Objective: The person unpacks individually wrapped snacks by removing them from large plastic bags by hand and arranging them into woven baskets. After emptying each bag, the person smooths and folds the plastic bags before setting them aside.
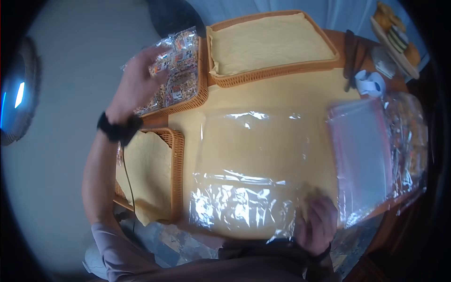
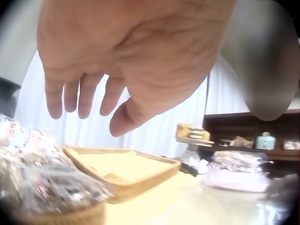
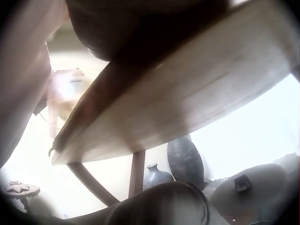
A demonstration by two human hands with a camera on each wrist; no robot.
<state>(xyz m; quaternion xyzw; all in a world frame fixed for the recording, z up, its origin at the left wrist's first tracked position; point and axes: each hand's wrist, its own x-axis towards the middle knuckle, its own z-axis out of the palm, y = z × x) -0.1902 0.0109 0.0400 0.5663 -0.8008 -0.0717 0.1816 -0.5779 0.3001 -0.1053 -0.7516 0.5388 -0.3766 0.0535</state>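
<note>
At the counter's far left corner: left hand [image 1: 136, 80] hovers, fingers loose, nothing held, above the snack packets [image 1: 181, 70] in their basket [image 1: 203, 89].
Near edge: right hand [image 1: 317, 225] rests on the clear bag [image 1: 249, 174]; its grip I cannot tell.
Progress: early, bag looks unfilled.

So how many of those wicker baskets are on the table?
3. One with snack packets sits under the left hand, one lined with yellow cloth lies at the far side, and one is near the person's left arm. Others may be out of view.
</note>
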